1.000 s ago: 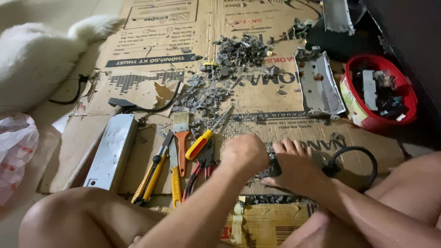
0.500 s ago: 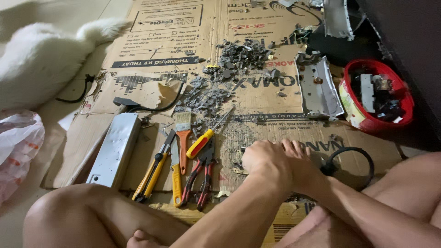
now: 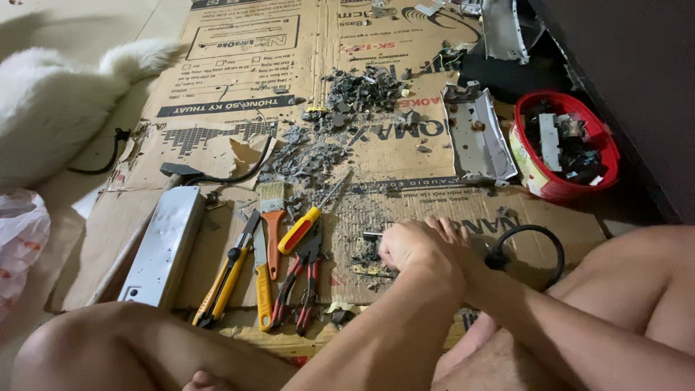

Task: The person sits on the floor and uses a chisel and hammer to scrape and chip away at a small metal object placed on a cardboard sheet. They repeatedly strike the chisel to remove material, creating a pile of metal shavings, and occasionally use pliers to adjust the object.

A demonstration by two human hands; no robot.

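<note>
Cardboard (image 3: 405, 156) serves as our work mat, catching grey debris (image 3: 311, 156) at twelve o'clock. At nine o'clock lies a silver metal casing (image 3: 163, 246), then tools laid side by side within reach: utility knife (image 3: 228, 275), paintbrush (image 3: 272, 224), screwdriver (image 3: 304, 224), red pliers (image 3: 300, 282). At centre our left hand (image 3: 416, 253) is clenched over a small dark part (image 3: 373, 236), the right hand (image 3: 463, 239) tucked behind it; its grip we cannot tell. A red bowl (image 3: 604, 156) at two o'clock collects salvaged pieces.

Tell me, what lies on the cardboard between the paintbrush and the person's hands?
In the head view, between the paintbrush and the joined hands lie a red-and-yellow screwdriver, red-handled pliers and grey scraps.
</note>
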